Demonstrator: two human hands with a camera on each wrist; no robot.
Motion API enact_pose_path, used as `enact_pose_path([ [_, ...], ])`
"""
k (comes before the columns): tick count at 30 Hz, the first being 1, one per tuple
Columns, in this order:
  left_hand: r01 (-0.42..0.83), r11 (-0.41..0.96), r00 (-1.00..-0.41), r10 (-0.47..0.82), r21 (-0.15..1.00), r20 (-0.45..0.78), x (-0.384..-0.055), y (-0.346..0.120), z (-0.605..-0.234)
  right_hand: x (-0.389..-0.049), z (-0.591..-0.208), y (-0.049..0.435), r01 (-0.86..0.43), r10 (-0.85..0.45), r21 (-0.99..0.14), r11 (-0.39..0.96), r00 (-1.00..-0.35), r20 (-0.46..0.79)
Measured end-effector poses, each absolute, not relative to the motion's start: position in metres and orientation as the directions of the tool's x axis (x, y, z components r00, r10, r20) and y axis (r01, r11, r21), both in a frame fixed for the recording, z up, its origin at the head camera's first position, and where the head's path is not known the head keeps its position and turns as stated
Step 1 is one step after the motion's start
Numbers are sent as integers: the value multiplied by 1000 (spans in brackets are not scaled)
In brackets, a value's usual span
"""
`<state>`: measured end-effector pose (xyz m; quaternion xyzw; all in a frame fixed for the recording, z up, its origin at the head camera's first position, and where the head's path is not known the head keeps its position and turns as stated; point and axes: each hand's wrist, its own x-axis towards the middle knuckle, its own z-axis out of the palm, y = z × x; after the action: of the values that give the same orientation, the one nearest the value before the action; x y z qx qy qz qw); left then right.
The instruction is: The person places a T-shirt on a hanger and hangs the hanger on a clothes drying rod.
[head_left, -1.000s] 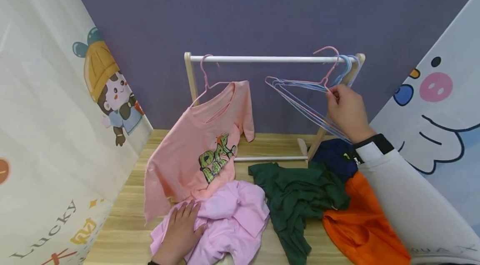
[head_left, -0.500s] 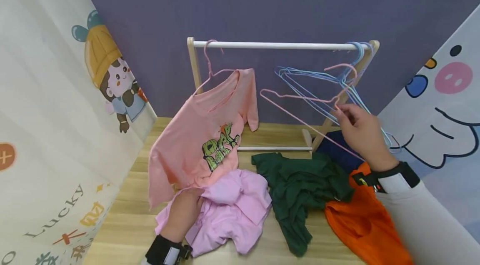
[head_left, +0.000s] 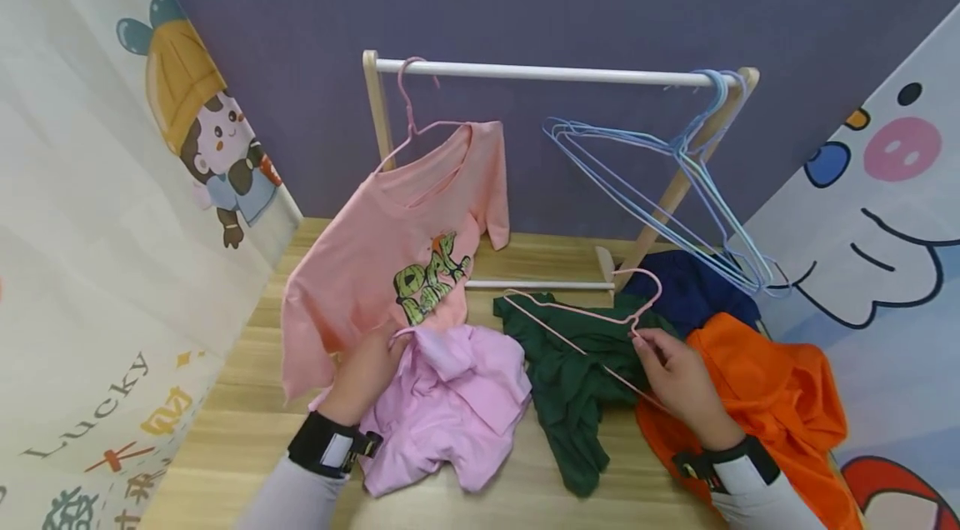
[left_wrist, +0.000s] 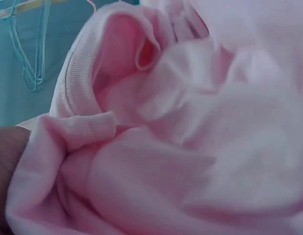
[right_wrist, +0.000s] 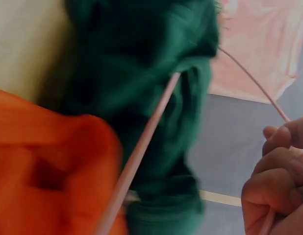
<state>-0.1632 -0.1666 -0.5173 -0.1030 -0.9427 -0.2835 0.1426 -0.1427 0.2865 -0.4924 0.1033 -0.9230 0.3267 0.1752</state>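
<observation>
- My left hand (head_left: 375, 367) is pinching a raised fold of the pale pink, soft cloth garment (head_left: 450, 413), which is lying crumpled on the wood-grain tabletop (head_left: 240, 397); its ribbed band (left_wrist: 75, 78) is curving open.
- My right hand (head_left: 675, 372) is gripping the slim, smooth pink hanger (right_wrist: 141, 149) just below its curved hook, its triangular frame slanting across the rumpled dark green cloth (head_left: 570, 380) in the head view.
- Bunched orange fabric (head_left: 780, 397) is lying near my right wrist.
- A printed peach-pink shirt (head_left: 390, 238) is hanging from the round white rail (head_left: 540, 73).
</observation>
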Motion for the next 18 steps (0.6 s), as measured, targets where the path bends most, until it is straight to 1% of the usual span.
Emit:
enact_pose_path([
  [4,291,777,-940,124,558,317,-173,-174,-514,-141,-509,280,-283,-54,-589,756,-925,375],
  [6,312,755,-933,129,576,336,-177,-178,-514,-140,-512,278,-281,-46,-603,747,-926,375],
  [9,343,747,-916,133,570,377,-176,-184,-513,-139,-515,275,-291,-41,-605,742,-919,392],
  [14,340,821,-904,151,458,401,-159,-190,-519,-140,-517,275,-284,-31,-611,739,-920,391],
  [18,389,851,-888,244,352,390,-143,-196,-528,-138,-521,275,-263,-30,-612,746,-931,363],
])
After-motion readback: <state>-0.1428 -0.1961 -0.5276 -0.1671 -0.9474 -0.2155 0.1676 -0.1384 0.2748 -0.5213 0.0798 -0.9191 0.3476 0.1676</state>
